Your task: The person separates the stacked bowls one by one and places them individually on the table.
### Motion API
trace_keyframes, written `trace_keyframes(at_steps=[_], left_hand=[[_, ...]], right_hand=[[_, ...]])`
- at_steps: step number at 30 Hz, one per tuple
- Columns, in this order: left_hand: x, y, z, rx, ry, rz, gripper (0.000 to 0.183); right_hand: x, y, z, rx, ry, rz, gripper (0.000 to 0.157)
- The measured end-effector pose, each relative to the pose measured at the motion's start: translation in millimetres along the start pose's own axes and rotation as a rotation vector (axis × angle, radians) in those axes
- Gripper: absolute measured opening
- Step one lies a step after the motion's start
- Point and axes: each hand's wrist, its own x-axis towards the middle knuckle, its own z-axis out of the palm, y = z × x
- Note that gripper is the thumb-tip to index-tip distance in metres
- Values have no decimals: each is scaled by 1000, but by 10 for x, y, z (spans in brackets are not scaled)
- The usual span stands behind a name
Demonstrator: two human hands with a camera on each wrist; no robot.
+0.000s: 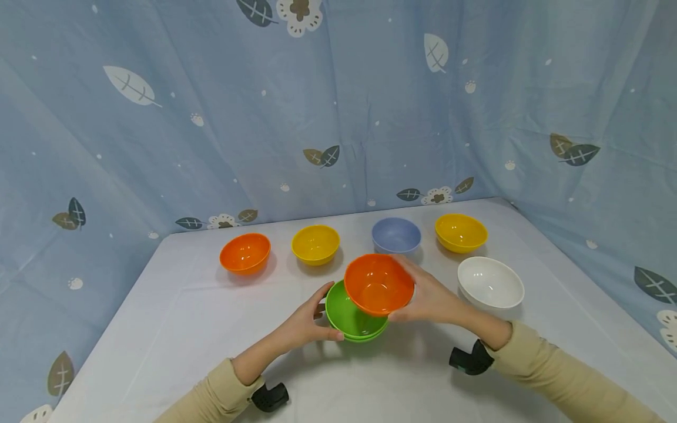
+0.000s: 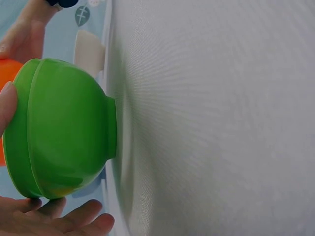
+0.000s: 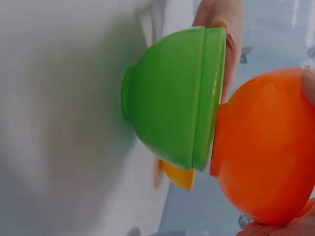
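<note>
My left hand (image 1: 305,326) grips two nested green bowls (image 1: 346,314) at the rim, thumb on the near side and fingers on the far side. The left wrist view shows the base of the lower green bowl (image 2: 74,128) close to the tabletop; whether it touches I cannot tell. An orange bowl (image 1: 378,285) is in my right hand (image 1: 425,294), held by its right side between thumb and fingers. It overlaps the right part of the green bowls in the head view. From the right wrist, the orange bowl's base (image 3: 219,142) appears at the level of the green rim.
Along the back of the white table (image 1: 201,341) stand another orange bowl (image 1: 245,254), a yellow bowl (image 1: 315,244), a blue bowl (image 1: 396,235) and a second yellow bowl (image 1: 461,232). A white bowl (image 1: 490,282) sits right of my right hand. A patterned blue curtain (image 1: 238,117) hangs behind.
</note>
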Motion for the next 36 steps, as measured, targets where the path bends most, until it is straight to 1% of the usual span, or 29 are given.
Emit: trace_keyframes(at_steps=[2,5,9,12,16,20,25,30,36], left_hand=[[1,3,3,-3,3,-6,100],[1,10,7,-4,8,-11,100],[5,10,8,-1,15,-14,99],[5,9,10,-2,17,-17,99],[2,14,20,-5,21,-27,99],[3,16,22,-2,29,-32,99],[-1,14,24,-3,31,-38,100],[-5,10,25,-3,26,-32,101],[-4,11,22,10,25,-26,100]], right_hand=[[-8,-9,-29,-15,13,13,104],[-22,-13,-73,-67,29,35,106],[-34,-10,-134,-89,36,56,106],[-47,-2,-179,-81,42,72,106],[-72,39,-236,-59,51,73,103],[-106,85,-286,-49,66,53,99],[-149,124,-330,-77,84,48,100],[-190,174,-360,-113,97,76,103],[-233,233,-383,-140,94,112,105]])
